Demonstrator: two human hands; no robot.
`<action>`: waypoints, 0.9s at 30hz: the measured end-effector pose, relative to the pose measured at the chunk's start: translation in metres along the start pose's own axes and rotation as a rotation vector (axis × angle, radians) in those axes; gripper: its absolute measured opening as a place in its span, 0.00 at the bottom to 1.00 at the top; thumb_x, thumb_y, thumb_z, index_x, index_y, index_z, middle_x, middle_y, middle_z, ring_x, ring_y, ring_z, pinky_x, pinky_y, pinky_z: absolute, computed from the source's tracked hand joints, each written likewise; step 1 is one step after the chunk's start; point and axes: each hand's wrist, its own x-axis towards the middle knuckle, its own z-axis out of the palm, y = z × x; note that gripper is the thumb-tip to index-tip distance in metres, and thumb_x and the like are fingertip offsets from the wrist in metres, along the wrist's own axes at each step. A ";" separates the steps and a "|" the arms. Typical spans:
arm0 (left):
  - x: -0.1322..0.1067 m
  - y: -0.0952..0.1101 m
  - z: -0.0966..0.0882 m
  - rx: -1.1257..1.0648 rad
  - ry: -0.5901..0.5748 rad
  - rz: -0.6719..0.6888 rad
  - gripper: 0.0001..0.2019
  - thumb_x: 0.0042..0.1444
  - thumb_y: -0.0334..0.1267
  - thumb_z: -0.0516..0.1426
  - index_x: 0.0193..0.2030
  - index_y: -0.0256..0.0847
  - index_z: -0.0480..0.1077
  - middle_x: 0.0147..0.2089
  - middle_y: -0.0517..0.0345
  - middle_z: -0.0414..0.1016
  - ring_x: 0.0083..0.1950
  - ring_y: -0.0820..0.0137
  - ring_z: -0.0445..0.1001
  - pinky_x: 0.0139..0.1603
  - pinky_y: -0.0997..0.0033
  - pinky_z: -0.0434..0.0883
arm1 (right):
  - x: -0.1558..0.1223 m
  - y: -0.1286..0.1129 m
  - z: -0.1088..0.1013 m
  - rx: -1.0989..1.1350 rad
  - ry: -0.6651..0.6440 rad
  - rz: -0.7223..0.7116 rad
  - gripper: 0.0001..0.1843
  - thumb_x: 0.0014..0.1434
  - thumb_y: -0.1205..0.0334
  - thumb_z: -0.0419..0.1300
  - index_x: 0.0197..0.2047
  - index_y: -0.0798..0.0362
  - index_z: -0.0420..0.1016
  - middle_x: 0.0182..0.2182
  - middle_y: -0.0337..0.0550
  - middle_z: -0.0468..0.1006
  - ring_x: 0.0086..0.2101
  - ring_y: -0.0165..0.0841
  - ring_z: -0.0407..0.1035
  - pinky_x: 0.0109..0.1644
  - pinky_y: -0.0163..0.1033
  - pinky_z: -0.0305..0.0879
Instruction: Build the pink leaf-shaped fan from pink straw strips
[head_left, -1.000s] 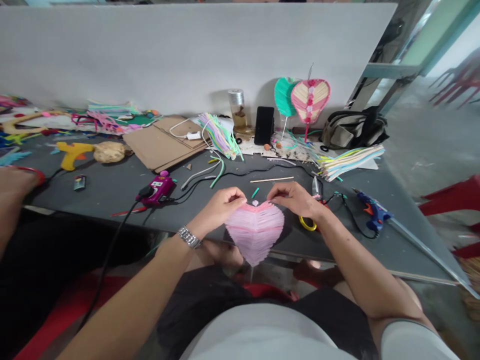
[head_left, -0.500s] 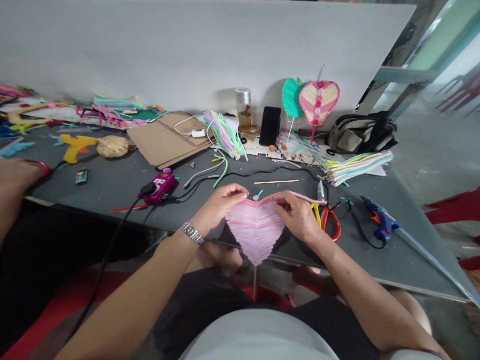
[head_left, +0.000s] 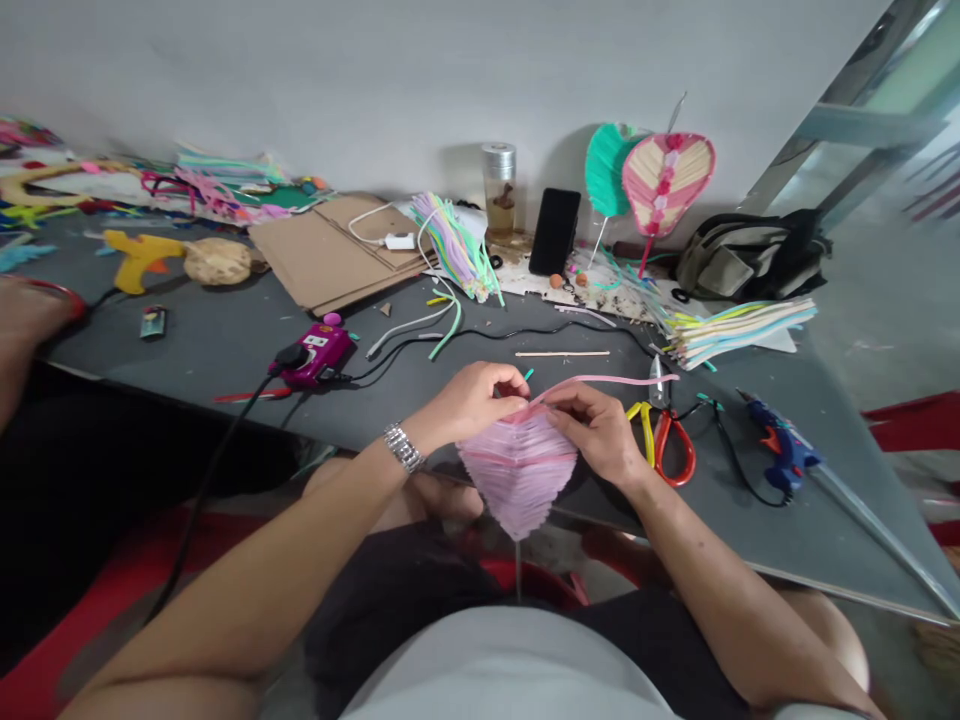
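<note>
A pink heart-shaped fan (head_left: 517,470) woven from thin strips hangs point-down on a thin stick, just off the table's front edge. My left hand (head_left: 480,402) pinches its upper left side. My right hand (head_left: 592,435) grips the upper right side, close to my left. A long pink strip (head_left: 604,380) curves from between my hands out to the right, above the heart. Red-handled scissors (head_left: 673,450) and yellow-handled pliers (head_left: 641,430) lie just right of my right hand.
The grey table (head_left: 465,390) holds a magenta power strip (head_left: 315,355), black cables, a blue glue gun (head_left: 780,450), a yellow glue gun (head_left: 135,258), cardboard (head_left: 337,250), strip bundles, a phone (head_left: 555,232) and finished fans (head_left: 664,185). Another person's hand (head_left: 26,310) rests at far left.
The pink strip now arcs higher and farther right of the heart. My hands have drawn closer together at its top, and the view has tilted slightly.
</note>
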 end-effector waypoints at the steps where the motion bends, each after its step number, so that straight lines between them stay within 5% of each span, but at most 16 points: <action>1: 0.000 0.000 0.000 -0.005 -0.032 -0.005 0.04 0.55 0.35 0.61 0.34 0.40 0.78 0.34 0.57 0.81 0.34 0.69 0.74 0.37 0.71 0.67 | 0.000 0.000 0.000 0.015 -0.017 0.002 0.11 0.63 0.54 0.68 0.44 0.51 0.80 0.40 0.45 0.84 0.39 0.34 0.78 0.43 0.39 0.72; 27: -0.019 -0.006 0.012 -0.198 -0.183 -0.126 0.08 0.55 0.41 0.60 0.34 0.38 0.77 0.32 0.58 0.79 0.34 0.70 0.72 0.37 0.71 0.67 | -0.004 -0.009 0.003 0.032 -0.214 0.104 0.07 0.61 0.58 0.66 0.36 0.53 0.80 0.33 0.41 0.81 0.32 0.30 0.71 0.36 0.36 0.65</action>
